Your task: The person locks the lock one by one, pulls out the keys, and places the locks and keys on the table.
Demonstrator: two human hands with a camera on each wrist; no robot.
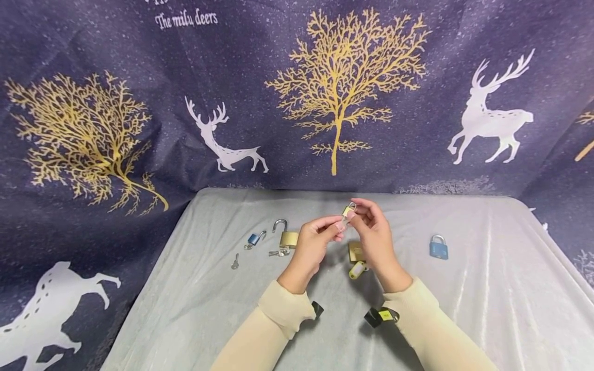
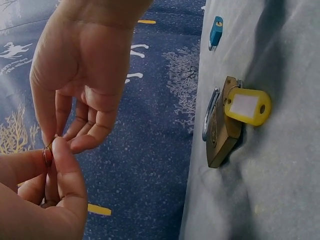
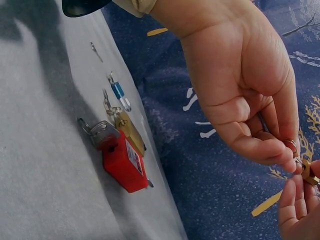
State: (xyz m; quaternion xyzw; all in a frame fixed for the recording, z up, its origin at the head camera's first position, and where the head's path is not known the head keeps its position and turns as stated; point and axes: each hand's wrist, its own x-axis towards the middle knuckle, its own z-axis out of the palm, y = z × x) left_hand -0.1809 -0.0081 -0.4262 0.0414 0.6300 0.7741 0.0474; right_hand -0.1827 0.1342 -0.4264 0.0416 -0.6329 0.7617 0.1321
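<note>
In the head view, my right hand point(image 1: 379, 242) pinches a small brass padlock point(image 1: 347, 212), its shackle pointing up. My left hand point(image 1: 308, 252) meets it from the left, thumb and fingers pinching small metal at the padlock's lower end. The left wrist view has a thin metal ring point(image 2: 47, 156) at my left hand point(image 2: 55, 195), with my right hand point(image 2: 82, 65) above. From the right wrist, the brass padlock point(image 3: 311, 173) shows between the fingertips of my left hand point(image 3: 240, 85) and right hand point(image 3: 301, 212). Whether its shackle is locked, I cannot tell.
A blue padlock point(image 1: 438, 248) lies at right. Below the hands is a brass padlock point(image 1: 355, 251) with a yellow tag point(image 1: 357, 270). At left are a small blue padlock point(image 1: 253, 239), a larger brass one point(image 1: 289, 239) and a key point(image 1: 235, 262). A red padlock point(image 3: 125, 165) lies nearby.
</note>
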